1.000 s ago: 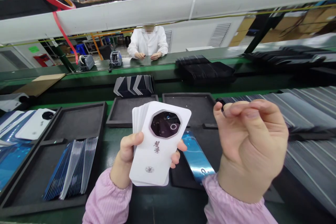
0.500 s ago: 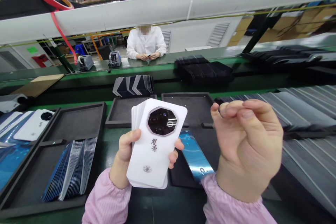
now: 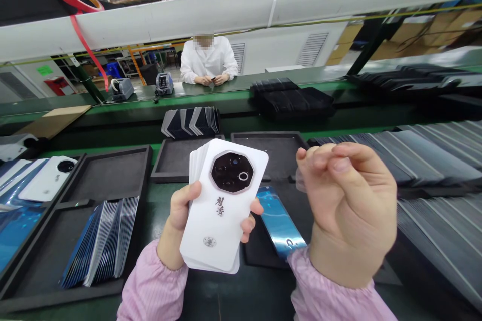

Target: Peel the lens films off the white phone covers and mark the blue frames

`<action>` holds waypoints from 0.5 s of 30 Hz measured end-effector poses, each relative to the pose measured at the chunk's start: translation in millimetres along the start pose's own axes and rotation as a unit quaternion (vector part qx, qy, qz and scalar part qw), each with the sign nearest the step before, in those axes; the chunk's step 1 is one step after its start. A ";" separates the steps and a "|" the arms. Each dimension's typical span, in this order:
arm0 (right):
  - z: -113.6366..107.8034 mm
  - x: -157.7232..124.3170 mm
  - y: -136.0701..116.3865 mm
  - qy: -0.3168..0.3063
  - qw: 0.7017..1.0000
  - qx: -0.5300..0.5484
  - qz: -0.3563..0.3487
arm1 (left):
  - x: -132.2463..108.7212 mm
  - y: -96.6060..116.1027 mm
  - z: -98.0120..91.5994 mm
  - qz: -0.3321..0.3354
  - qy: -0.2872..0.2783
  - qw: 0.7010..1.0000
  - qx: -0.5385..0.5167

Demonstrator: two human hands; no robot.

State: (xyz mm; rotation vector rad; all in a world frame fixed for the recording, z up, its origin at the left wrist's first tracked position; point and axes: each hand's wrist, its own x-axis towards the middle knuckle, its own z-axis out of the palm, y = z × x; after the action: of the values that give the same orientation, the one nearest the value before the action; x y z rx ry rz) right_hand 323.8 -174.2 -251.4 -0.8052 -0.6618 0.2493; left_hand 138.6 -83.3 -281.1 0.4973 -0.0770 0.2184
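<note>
My left hand (image 3: 184, 208) is closed around a fanned stack of white phone back covers (image 3: 226, 225), tilted toward me. On the top cover are a dark many-sided camera window (image 3: 232, 172), dark lettering and a round grey mark. To the right, my right hand (image 3: 348, 200) is raised with its fingertips pinched together. A small clear piece of film (image 3: 300, 180) shows at its fingers, though most of it is hidden. Behind the stack and below the right hand lies a shiny blue panel (image 3: 280, 223) on a black pad.
At left, a dark foam tray (image 3: 107, 175) holds a row of blue-and-silver panels (image 3: 101, 241) beside more white covers (image 3: 47, 180). Grey panels (image 3: 433, 155) stand in rows at right. A person in white (image 3: 209, 60) sits across the bench, near tape dispensers (image 3: 164, 84).
My right hand has moved slightly left, and a clear film edge now shows at its fingers. The stack in my left hand has barely shifted.
</note>
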 end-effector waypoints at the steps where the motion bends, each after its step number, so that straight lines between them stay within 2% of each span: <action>1: -0.3 -0.4 0.5 -0.007 1.000 -0.011 -0.005 | 0.1 0.6 -0.3 0.000 0.005 1.000 0.002; 6: -1.1 -3.1 7.4 -0.063 0.992 -0.106 -0.013 | 3.6 5.1 -8.7 -0.017 0.056 0.998 0.033; 15: 3.9 -2.1 19.6 -0.148 0.973 -0.177 -0.009 | 9.0 8.8 -19.0 -0.037 0.064 0.997 0.039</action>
State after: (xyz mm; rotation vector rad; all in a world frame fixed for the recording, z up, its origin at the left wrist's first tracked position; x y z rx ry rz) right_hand 320.5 -159.6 -264.8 -1.1155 -1.0127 0.2401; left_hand 145.8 -64.9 -292.5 0.5627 0.0743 0.1805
